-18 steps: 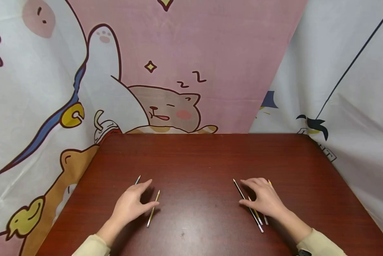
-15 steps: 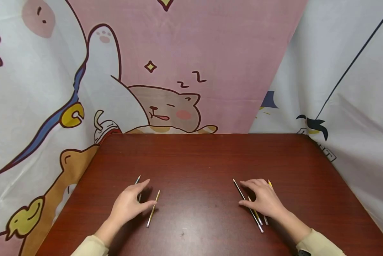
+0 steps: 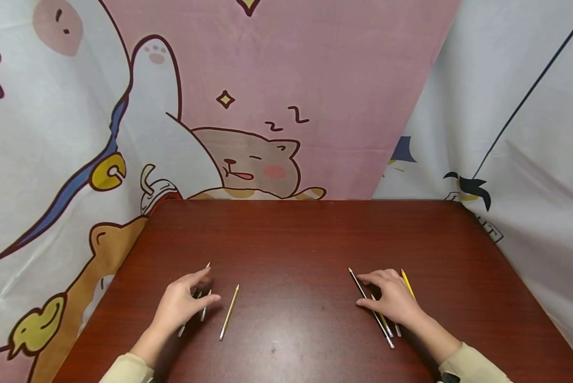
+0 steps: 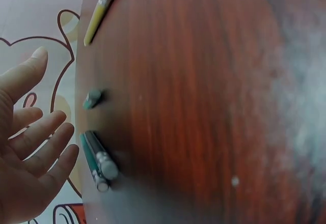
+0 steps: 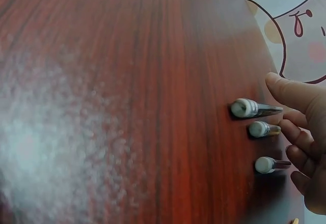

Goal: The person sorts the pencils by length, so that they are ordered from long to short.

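On the desk [image 3: 296,234], the left hand [image 3: 181,304] lies at about 8 o'clock, fingers loosely spread and holding nothing, over two dark pencils [image 3: 204,308]. Another pencil [image 3: 229,311] lies free just to its 3 o'clock, tip toward 1 o'clock. At about 4 o'clock on the desk the right hand [image 3: 392,299] rests with fingers relaxed and spread across three pencils; the black one [image 3: 363,291] shows at its 9 o'clock side. A yellow pencil [image 3: 407,283] pokes out at the hand's 1 o'clock.
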A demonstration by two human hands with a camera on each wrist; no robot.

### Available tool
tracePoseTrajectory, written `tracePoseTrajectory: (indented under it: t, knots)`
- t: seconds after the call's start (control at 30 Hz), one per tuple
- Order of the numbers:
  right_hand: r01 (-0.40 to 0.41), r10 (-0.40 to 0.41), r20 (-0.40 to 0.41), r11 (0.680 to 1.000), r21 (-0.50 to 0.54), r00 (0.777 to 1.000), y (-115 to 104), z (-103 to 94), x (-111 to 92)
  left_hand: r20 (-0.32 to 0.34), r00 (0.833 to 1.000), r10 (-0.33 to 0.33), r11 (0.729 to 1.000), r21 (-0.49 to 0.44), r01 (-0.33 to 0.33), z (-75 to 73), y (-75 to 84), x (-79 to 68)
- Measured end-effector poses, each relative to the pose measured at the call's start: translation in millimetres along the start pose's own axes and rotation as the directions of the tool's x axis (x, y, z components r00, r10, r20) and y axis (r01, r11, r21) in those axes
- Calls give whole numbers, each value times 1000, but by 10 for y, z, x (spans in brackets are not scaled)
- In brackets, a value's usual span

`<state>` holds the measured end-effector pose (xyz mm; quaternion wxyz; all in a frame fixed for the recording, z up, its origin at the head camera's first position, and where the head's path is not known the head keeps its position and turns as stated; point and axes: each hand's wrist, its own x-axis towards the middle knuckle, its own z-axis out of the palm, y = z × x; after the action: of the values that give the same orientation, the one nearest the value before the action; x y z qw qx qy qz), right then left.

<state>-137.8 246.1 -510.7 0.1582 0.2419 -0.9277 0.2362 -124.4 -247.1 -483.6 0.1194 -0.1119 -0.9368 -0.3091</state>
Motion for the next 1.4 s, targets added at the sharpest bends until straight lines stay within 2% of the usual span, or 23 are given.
tracePoseTrajectory:
  t: [0.2,0.5,0.67,0.9,1.13,1.4]
  knots:
    - [-21,21,-10,1000,14,1000,11,49,-1,-14,1000,-16,1000,15,16,-41,-99,16]
    - [-62,62,0,998,-25,998,-1,73,27,-5,994,-105,994,-23,105,-102,-245,11]
    - [-71,71,-6,997,-20,997,-6,90,36,-11,994,-110,994,-21,109,-101,-330,19]
    - [-74,74,-22,997,-31,997,-18,119,37,19,991,-131,991,-32,132,-93,-414,37]
    - [-121,121,-7,992,-26,993,-41,132,65,48,989,-139,989,-46,142,-72,-466,60]
    - [-112,110,-59,993,-45,992,-33,181,81,68,990,-127,991,-37,130,-73,-503,79]
